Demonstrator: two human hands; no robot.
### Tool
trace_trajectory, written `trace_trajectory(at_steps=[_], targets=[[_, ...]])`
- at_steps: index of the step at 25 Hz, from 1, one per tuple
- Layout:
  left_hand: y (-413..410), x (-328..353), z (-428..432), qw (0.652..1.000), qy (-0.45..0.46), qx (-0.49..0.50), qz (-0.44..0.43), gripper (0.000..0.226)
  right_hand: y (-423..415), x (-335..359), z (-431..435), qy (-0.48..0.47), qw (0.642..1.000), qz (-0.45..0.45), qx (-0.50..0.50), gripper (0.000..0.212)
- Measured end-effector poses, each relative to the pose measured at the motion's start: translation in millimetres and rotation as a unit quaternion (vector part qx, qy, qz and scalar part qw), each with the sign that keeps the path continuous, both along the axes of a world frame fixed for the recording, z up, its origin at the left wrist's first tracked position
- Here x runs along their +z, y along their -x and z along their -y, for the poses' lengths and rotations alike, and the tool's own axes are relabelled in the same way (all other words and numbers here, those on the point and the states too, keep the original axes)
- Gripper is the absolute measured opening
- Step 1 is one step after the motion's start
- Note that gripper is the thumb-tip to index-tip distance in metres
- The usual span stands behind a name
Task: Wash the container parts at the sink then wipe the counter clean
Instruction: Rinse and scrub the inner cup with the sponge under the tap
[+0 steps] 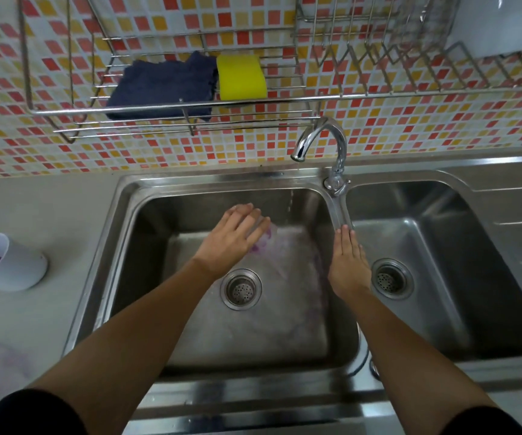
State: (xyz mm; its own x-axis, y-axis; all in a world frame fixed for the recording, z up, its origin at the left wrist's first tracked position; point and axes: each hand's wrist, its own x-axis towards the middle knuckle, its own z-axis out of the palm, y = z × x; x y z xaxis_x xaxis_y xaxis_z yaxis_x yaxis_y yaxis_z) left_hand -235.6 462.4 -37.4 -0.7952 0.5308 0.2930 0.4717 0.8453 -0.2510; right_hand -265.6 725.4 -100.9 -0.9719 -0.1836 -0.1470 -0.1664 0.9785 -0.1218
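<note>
Fingers [248,216] straight on both, holding nothing: left hand [231,243] over the blurred clear container part [288,248] in the left basin [190,184], right hand [349,262] by the divider [341,211]; part looks light, wet-slick, so pinch an edge.

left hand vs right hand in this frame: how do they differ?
The left hand is over the left basin, above a blurred translucent piece tinted purple. The right hand is at the divider between the basins. The left hand's fingers are spread and angled rightward. The right hand's fingers lie together, pointing at the wall. Shared: both are flat with straight fingers and grip nothing. Contact is unclear.
</note>
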Motion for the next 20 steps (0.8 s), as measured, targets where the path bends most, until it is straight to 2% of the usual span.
trace_trajectory(at_steps=[1, 3, 5, 6, 8, 9, 10, 11, 12, 13, 16, 18, 20], targets=[[-2, 6, 1, 0.999, -0.034, 0.021, 0.004, 0.055, 0, 5, 0, 0.031, 0.999, 0.014, -0.002, 0.063], [-9, 16, 3, 0.972, -0.210, 0.086, 0.061, 0.063, 0, 25, 4, 0.161, 0.986, -0.028, -0.028, 0.052], [-17, 30, 6, 0.886, -0.407, 0.150, 0.164, 0.074, -2, 65, 17, 0.305, 0.938, -0.158, -0.046, 0.042], [-22, 36, 8, 0.843, -0.469, 0.171, 0.201, 0.079, -1, 92, 25, 0.363, 0.903, -0.227, -0.044, 0.037], [-30, 48, 13, 0.779, -0.545, 0.182, 0.249, 0.084, 2, 159, 47, 0.443, 0.832, -0.335, -0.004, 0.024], [-33, 52, 16, 0.761, -0.567, 0.177, 0.263, 0.085, 5, 194, 57, 0.459, 0.803, -0.379, 0.027, 0.018], [-36, 57, 19, 0.752, -0.575, 0.172, 0.270, 0.087, 10, 228, 69, 0.459, 0.782, -0.417, 0.055, 0.014], [-39, 63, 22, 0.752, -0.575, 0.169, 0.274, 0.087, 17, 258, 80, 0.449, 0.777, -0.434, 0.079, 0.012], [-41, 69, 26, 0.755, -0.573, 0.166, 0.271, 0.086, 29, 281, 93, 0.430, 0.792, -0.423, 0.093, 0.013], [-43, 73, 30, 0.756, -0.575, 0.165, 0.268, 0.086, 40, 300, 108, 0.401, 0.826, -0.383, 0.101, 0.017], [-46, 83, 40, 0.755, -0.581, 0.163, 0.256, 0.085, 71, 317, 153, 0.255, 0.948, -0.163, 0.100, 0.054], [-48, 89, 47, 0.757, -0.583, 0.161, 0.248, 0.084, 82, 311, 177, 0.179, 0.979, -0.056, 0.080, 0.079], [-52, 94, 56, 0.763, -0.580, 0.154, 0.239, 0.085, 90, 305, 193, 0.138, 0.988, -0.036, 0.059, 0.089]])
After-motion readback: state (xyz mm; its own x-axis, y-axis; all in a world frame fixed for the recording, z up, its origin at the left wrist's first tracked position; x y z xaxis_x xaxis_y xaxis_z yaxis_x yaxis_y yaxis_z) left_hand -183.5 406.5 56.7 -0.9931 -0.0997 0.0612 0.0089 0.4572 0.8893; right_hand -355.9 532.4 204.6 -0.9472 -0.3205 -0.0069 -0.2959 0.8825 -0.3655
